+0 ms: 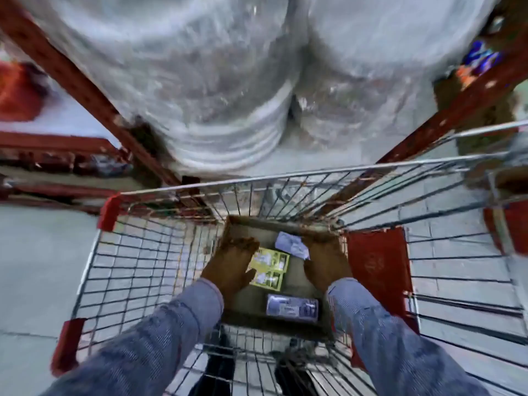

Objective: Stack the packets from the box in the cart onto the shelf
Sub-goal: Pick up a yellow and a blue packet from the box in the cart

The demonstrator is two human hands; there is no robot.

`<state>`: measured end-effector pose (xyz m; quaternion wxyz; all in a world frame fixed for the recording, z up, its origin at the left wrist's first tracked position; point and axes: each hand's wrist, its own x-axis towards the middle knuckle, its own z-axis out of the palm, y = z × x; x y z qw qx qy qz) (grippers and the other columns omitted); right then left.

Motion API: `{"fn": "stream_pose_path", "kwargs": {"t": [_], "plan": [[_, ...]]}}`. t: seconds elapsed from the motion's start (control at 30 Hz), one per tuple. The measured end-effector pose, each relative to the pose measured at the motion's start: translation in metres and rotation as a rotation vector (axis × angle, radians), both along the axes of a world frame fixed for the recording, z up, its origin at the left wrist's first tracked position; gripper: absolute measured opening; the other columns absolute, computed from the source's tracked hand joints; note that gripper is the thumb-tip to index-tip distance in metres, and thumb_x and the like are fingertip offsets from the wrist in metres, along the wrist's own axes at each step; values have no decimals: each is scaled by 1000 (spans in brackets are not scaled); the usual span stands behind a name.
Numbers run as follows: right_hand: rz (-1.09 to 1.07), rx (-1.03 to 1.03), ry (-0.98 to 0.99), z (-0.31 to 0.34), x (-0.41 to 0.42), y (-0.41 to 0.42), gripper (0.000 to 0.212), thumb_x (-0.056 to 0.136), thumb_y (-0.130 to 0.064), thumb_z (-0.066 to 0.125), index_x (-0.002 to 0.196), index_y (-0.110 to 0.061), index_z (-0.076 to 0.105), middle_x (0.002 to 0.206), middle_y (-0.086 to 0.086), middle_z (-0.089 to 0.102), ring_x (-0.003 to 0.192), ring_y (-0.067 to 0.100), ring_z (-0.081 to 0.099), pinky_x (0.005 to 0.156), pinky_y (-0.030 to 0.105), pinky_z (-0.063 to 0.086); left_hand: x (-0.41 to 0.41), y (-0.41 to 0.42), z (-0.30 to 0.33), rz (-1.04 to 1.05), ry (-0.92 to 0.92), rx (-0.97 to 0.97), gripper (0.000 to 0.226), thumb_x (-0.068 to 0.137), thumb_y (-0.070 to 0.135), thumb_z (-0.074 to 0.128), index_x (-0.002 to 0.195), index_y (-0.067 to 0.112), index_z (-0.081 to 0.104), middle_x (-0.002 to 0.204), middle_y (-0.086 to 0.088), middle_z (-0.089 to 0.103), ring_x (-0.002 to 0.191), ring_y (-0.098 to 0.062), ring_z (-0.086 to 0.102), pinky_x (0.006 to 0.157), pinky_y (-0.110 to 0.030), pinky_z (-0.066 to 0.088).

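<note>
1. Packets: yellow packet [270, 267] mid-box, purple packet [292, 307] at the near end, pale crumpled one [292, 244] at the far end, all loose on the bottom of the cardboard box [245, 224].
2. Box sits in the wire cart [137, 252], red corner guards.
3. Left hand [230, 267] spread flat, fingers extended, touching the yellow packet's left edge; not closed on it.
4. Right hand [324, 262] open, fingers extended along the box's right inner wall, holding nothing.
5. Red shelf [85, 81] beyond the cart, carrying plastic-wrapped bundles [228, 81].
6. Picture blurred.
</note>
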<state>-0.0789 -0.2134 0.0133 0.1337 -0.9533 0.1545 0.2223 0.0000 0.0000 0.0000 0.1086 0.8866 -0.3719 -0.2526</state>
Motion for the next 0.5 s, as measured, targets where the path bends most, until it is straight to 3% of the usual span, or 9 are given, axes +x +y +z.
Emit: {"fn": "stream_pose_path", "kwargs": {"t": [0.1, 0.23, 0.33, 0.5], "plan": [[61, -138, 0, -40, 6, -4, 55, 62, -4, 70, 116, -3, 61, 113, 25, 66, 107, 47, 59, 96, 55, 46, 15, -15, -43, -55, 65, 127, 70, 87, 28, 67, 147, 9, 35, 152, -18, 41, 137, -35, 43, 114, -46, 35], [80, -120, -10, -56, 15, -2, 52, 76, -12, 65, 126, -12, 52, 120, 15, 64, 105, 38, 61, 86, 43, 51, 28, -27, -68, -185, 186, 260, 78, 92, 26, 64, 153, 13, 17, 160, -14, 24, 146, -30, 27, 118, -42, 26], [110, -54, 13, -70, 18, -3, 49, 83, -8, 62, 130, -12, 50, 123, 14, 62, 103, 35, 63, 81, 41, 53, 38, -32, -70, -201, 270, 246, 78, 89, 18, 69, 152, 12, 23, 157, -14, 33, 142, -29, 32, 113, -36, 25], [129, -63, 17, -80, 20, -10, 42, 86, -7, 63, 126, -10, 52, 116, 15, 67, 95, 34, 67, 73, 40, 56, 46, -36, -79, -151, 311, 213, 72, 75, 12, 81, 138, 12, 47, 139, -15, 52, 130, -32, 46, 104, -37, 39]]}}
